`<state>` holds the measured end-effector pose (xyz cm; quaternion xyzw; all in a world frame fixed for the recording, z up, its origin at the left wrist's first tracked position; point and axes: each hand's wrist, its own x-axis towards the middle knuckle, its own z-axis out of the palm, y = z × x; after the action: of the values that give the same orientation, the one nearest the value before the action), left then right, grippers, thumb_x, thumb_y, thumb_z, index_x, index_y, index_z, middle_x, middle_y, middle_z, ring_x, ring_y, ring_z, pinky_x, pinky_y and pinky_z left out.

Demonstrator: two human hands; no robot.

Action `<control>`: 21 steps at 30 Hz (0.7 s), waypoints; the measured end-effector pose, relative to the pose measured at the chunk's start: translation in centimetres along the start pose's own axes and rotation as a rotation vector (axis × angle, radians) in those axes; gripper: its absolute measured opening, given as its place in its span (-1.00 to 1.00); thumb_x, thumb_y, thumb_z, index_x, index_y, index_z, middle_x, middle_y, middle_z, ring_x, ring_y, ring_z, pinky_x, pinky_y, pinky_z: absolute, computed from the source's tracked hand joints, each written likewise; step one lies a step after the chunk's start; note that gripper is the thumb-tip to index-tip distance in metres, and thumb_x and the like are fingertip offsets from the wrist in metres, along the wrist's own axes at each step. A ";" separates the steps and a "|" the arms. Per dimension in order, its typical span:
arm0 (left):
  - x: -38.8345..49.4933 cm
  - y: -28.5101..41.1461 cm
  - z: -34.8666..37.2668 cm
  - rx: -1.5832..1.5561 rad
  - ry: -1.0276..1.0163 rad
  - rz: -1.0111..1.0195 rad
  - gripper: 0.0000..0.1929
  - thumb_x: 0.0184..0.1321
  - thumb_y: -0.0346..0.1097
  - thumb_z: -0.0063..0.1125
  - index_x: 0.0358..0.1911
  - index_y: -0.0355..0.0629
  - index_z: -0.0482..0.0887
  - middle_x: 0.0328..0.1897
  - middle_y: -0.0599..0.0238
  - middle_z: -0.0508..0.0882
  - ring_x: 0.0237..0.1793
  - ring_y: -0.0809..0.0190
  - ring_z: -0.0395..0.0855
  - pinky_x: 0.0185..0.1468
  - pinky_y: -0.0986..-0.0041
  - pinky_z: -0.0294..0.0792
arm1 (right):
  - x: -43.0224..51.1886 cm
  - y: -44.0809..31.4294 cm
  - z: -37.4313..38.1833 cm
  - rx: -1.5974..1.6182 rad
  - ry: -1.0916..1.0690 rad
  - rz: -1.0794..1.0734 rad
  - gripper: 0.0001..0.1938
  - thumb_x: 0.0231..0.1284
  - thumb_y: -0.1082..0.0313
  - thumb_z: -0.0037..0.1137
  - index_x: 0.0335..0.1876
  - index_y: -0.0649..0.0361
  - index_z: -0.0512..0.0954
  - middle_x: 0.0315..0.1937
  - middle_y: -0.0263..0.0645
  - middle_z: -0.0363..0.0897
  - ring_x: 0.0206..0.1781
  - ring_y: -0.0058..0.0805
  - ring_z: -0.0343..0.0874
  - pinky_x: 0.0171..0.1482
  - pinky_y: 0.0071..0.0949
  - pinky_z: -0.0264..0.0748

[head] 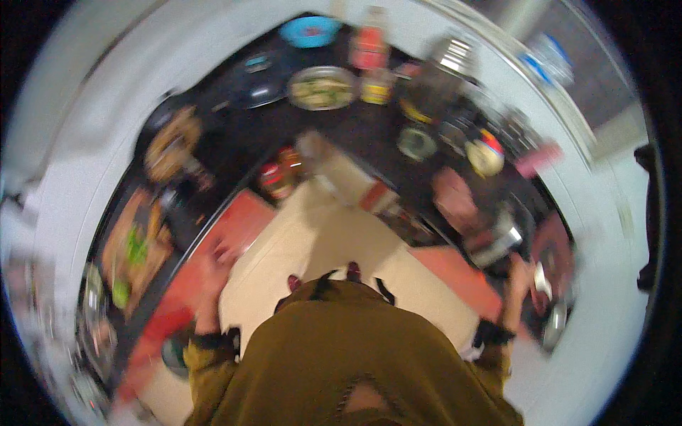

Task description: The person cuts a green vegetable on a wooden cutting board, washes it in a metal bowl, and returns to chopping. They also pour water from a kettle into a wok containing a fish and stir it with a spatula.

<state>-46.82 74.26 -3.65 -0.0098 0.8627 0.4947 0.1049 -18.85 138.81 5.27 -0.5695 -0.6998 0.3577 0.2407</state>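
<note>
My left hand (214,271) hangs in front of the red cabinet doors (229,226), below the counter edge. It is blurred and I see nothing held in it. Closest to it on the counter lies a wooden cutting board (114,255) with chopped green vegetable (136,246) and a larger green piece (121,294). My right hand (518,277) reaches over the right counter, next to a shiny metal vessel (501,239). Blur hides whether its fingers touch the vessel. Just beyond that hand is a small white object (542,281).
Along the dark corner counter (256,133) stand a bowl of cut food (322,89), a blue dish (310,32), a bottle with a red label (368,45), a yellow-labelled jar (377,89) and a glass (416,144). Below, an open compartment holds red-topped jars (274,175).
</note>
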 end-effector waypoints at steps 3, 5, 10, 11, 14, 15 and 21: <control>-1.3 1.6 1.7 0.063 0.085 0.058 -0.37 0.05 -0.31 0.32 0.21 -0.28 0.35 0.16 0.01 0.52 -0.02 0.10 0.61 0.04 0.34 0.47 | 5.8 5.5 -0.3 0.312 -0.046 -0.200 -0.63 -0.07 0.40 0.22 -0.12 0.48 0.53 -0.36 -0.28 0.58 -0.41 -0.43 0.47 -0.31 -0.39 0.47; -2.1 2.3 1.4 0.046 0.104 0.026 -0.33 0.04 -0.27 0.34 0.22 -0.30 0.34 0.17 -0.01 0.51 0.00 0.08 0.61 0.04 0.31 0.47 | 9.6 8.4 -1.2 0.163 0.064 -0.121 -0.64 -0.07 0.38 0.26 -0.20 0.54 0.56 -0.28 -0.21 0.62 -0.41 -0.40 0.51 -0.32 -0.39 0.48; -4.1 3.9 1.3 0.081 0.138 -0.037 -0.32 0.02 -0.26 0.34 0.22 -0.37 0.33 0.20 -0.04 0.50 0.04 0.02 0.61 0.04 0.28 0.48 | 15.5 12.7 0.0 0.201 0.262 -0.164 -0.68 -0.11 0.28 0.24 -0.34 0.45 0.56 -0.47 -0.11 0.60 -0.50 -0.35 0.51 -0.39 -0.33 0.48; -4.3 4.2 1.7 0.074 0.153 -0.018 -0.32 0.02 -0.26 0.34 0.22 -0.37 0.34 0.20 -0.04 0.50 0.03 0.01 0.61 0.05 0.28 0.48 | 16.3 12.6 0.1 0.137 0.273 -0.116 -0.66 -0.11 0.27 0.25 -0.33 0.46 0.56 -0.47 -0.12 0.59 -0.49 -0.36 0.51 -0.38 -0.33 0.48; -4.9 4.5 2.2 0.078 0.205 -0.055 -0.33 0.02 -0.27 0.35 0.21 -0.37 0.35 0.19 -0.05 0.51 0.03 0.02 0.61 0.05 0.29 0.48 | 16.9 12.2 0.4 0.099 0.264 -0.052 -0.61 -0.10 0.23 0.28 -0.30 0.47 0.54 -0.48 -0.13 0.60 -0.48 -0.37 0.50 -0.36 -0.33 0.48; -5.0 4.5 2.3 0.076 0.200 -0.041 -0.33 0.02 -0.27 0.35 0.21 -0.36 0.35 0.18 -0.05 0.51 0.04 0.02 0.61 0.05 0.29 0.48 | 16.7 12.0 0.5 0.109 0.258 -0.045 -0.60 -0.10 0.21 0.29 -0.28 0.47 0.54 -0.49 -0.14 0.60 -0.49 -0.37 0.50 -0.36 -0.34 0.47; -6.2 4.3 1.9 0.054 0.222 -0.094 -0.33 0.02 -0.29 0.35 0.22 -0.35 0.34 0.18 -0.02 0.52 0.05 0.03 0.59 0.07 0.30 0.47 | 16.7 12.9 2.1 0.266 0.218 -0.078 -0.40 -0.05 0.10 0.35 0.01 0.47 0.49 -0.25 -0.01 0.65 -0.30 -0.22 0.58 -0.18 -0.26 0.53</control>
<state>-40.94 77.57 0.24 -0.1020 0.8806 0.4617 0.0319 -16.31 155.75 -7.23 -0.5406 -0.6376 0.3737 0.4020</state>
